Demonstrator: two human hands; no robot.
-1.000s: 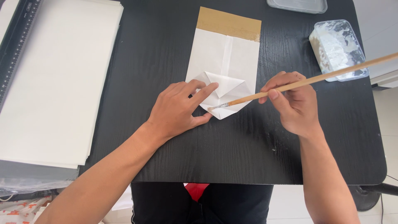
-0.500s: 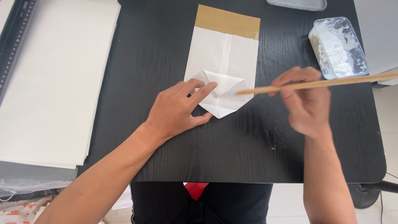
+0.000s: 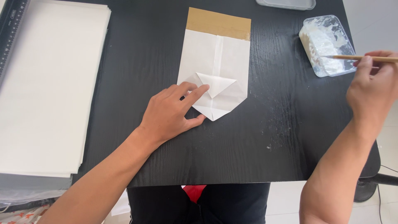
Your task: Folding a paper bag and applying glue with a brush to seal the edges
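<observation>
On the black wood-grain worktop lies a flat white paper bag with a brown cardboard-coloured strip at its far end. The near end of the bag is folded into a pointed bottom with triangular flaps. The left hand rests flat on the worktop at the left side of this folded end; its fingers are stretched and a little spread, and the fingertips press on the left flap of the fold, while the thumb lies on the worktop just beside the lower point of the bag. This hand grips nothing, it only holds the paper down. The right hand is well apart from the bag, at the right edge of the worktop, and is closed around a thin wooden stick. The tip of the stick reaches into a clear rectangular plastic tub with white paste inside, which stands near the far right corner. To the left of the bag lies a large stack of white paper sheets, and at the far edge a part of another clear plastic container is visible.
</observation>
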